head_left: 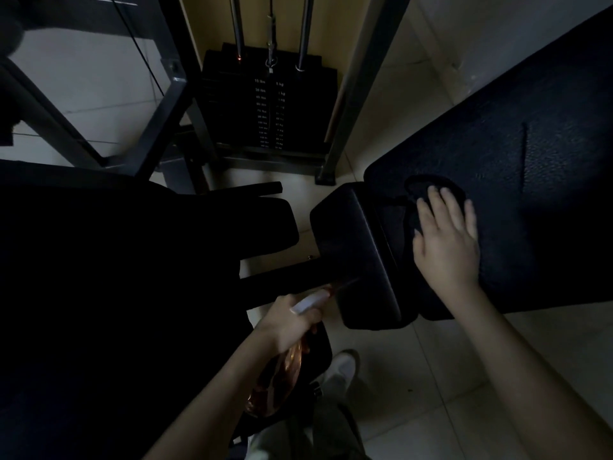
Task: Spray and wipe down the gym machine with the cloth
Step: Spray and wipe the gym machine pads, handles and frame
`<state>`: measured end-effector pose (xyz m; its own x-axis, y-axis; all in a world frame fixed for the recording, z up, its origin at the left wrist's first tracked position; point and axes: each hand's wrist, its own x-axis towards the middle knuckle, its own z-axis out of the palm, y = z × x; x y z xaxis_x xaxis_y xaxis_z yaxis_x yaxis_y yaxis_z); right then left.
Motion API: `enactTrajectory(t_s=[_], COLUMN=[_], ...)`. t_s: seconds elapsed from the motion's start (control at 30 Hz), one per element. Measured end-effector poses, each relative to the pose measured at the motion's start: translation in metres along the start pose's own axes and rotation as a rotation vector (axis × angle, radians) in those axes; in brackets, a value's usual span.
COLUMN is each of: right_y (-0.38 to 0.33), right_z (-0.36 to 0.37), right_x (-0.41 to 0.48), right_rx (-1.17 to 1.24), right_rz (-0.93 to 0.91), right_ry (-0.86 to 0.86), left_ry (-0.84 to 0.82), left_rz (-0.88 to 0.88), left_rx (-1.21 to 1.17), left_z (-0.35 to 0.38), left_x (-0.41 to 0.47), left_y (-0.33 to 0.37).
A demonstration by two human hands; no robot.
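The scene is dim. A long black padded bench of the gym machine runs from the centre to the upper right, with a smaller black pad at its near end. My right hand lies flat with straight fingers on a dark cloth, pressing it onto the bench near that end. My left hand grips an amber spray bottle by its neck; the white nozzle points toward the small pad.
A black weight stack with chrome guide rods stands at the back centre inside a grey steel frame. Another black padded seat fills the left. Pale tiled floor lies below, with a white shoe on it.
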<state>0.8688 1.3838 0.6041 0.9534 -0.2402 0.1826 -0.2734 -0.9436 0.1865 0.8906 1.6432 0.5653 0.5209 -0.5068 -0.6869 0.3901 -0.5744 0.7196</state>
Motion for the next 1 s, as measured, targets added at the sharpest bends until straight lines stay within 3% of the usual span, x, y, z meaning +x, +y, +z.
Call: enactTrajectory(t_s=[0.27,0.4,0.73,1.0], right_y=[0.000,-0.002,-0.004,-0.011], right_z=[0.004,0.007,0.007,0.012], right_x=[-0.002,-0.005,-0.006,-0.011], right_rx=[0.000,0.001,0.022,0.060], right_rz=[-0.019,-0.044,-0.044,-0.058], right_ry=[0.015,0.012,0.016,-0.020], left_ry=[-0.118,-0.067,-0.002,0.175], left_rz=[0.004,-0.029,-0.060,0.038], left_rx=[0.260,0.114,0.134,0.047], left_z=[0.009,0.008,0.001,-0.010], left_x=[0.001,0.003,0.006,0.004], left_y=[-0.019,-0.023,-0.025,-0.024])
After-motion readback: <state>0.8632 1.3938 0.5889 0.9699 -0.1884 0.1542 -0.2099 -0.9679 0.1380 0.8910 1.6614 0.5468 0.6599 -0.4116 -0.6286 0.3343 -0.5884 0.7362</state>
